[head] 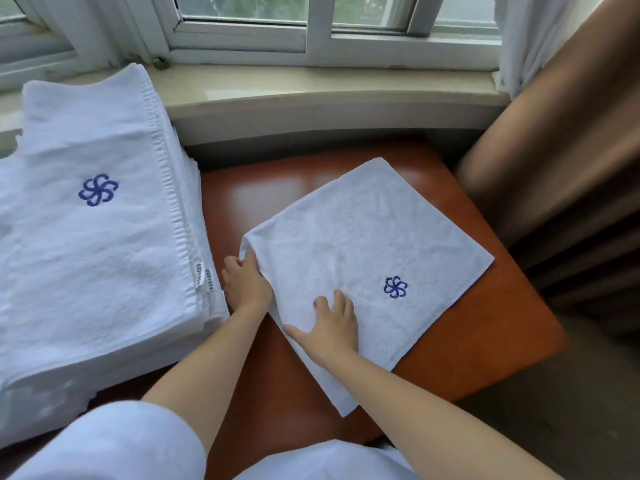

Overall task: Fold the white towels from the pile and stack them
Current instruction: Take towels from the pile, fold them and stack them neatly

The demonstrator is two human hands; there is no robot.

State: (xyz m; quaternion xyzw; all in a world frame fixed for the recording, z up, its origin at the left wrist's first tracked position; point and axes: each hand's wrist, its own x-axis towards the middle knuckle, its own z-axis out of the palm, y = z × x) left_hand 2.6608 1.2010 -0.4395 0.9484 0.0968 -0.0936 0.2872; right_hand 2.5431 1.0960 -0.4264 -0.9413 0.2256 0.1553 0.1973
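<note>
A white towel (367,244) with a blue flower logo lies flat and turned diagonally on the reddish-brown table (485,327). My left hand (244,282) grips the towel's left corner, where the cloth bunches up. My right hand (334,323) presses flat on the towel near its lower left edge, fingers spread. A tall pile of white towels (93,216) with the same blue logo on top sits at the left, close beside my left hand.
A stone windowsill (311,88) and a white window frame run along the back. A brown curtain (561,140) hangs at the right beside the table's edge. White sleeves (114,445) fill the bottom of the view.
</note>
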